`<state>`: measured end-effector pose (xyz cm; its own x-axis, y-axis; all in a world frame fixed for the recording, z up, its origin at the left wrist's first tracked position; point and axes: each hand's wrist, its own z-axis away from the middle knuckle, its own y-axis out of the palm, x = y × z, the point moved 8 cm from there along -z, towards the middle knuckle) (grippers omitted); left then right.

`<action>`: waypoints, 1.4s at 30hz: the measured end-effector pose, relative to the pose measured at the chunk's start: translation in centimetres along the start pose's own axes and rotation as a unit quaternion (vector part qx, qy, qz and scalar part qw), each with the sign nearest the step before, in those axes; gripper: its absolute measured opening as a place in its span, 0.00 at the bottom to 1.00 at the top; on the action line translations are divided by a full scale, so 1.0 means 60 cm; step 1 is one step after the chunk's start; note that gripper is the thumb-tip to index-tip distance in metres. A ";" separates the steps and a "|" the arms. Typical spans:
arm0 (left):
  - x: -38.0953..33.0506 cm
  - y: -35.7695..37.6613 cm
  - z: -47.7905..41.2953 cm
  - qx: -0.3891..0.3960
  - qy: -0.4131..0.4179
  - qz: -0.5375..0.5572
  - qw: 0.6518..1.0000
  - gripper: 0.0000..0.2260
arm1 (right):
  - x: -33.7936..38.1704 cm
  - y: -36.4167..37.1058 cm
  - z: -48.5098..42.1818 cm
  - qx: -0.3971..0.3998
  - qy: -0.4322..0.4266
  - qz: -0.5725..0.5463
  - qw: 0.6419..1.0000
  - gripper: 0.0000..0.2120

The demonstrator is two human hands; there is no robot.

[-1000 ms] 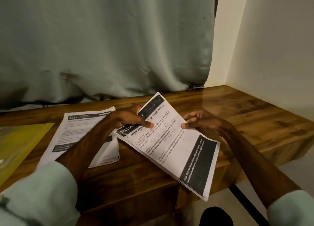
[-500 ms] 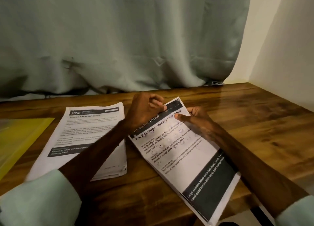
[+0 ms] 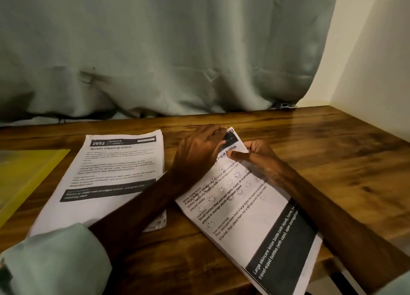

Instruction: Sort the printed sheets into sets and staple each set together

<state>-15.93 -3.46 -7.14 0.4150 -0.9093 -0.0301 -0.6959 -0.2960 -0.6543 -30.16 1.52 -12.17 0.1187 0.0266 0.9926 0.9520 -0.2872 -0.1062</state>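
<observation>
A set of printed sheets about travel bottles [image 3: 248,215] lies slanted on the wooden table [image 3: 332,161], its near end hanging past the front edge. My left hand [image 3: 199,148] pinches the set's far top corner. My right hand [image 3: 259,155] grips the same top edge from the right, thumb pressed on the page. A second stack headed "Screen Cleaning Check" [image 3: 111,175] lies flat to the left, partly under my left forearm. No stapler is in view.
A yellow plastic folder [image 3: 24,179] lies at the table's left edge. A grey-green curtain [image 3: 155,51] hangs along the back of the table. A cream wall [image 3: 372,62] closes the right side.
The slanted set has come down flat on the table. Both hands slid up from its middle to its far top corner. The camera has tilted down and closer.
</observation>
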 end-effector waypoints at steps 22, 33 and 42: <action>0.062 0.015 -0.022 0.012 -0.266 0.369 0.891 0.08 | 0.015 0.024 -0.010 0.034 -0.088 0.030 0.995 0.11; 0.078 0.017 -0.032 0.072 -0.259 0.376 0.887 0.08 | 0.020 0.029 -0.004 0.047 -0.092 0.023 0.994 0.08; 0.020 -0.031 -0.054 0.069 0.025 0.141 0.987 0.10 | 0.017 0.023 -0.010 0.035 -0.112 0.068 0.991 0.10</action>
<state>-16.06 -4.92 -3.53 0.1844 -0.9642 -0.1905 -0.6910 0.0106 -0.7228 -28.89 0.55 -11.25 0.3002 0.2063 0.9313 0.9391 -0.2351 -0.2506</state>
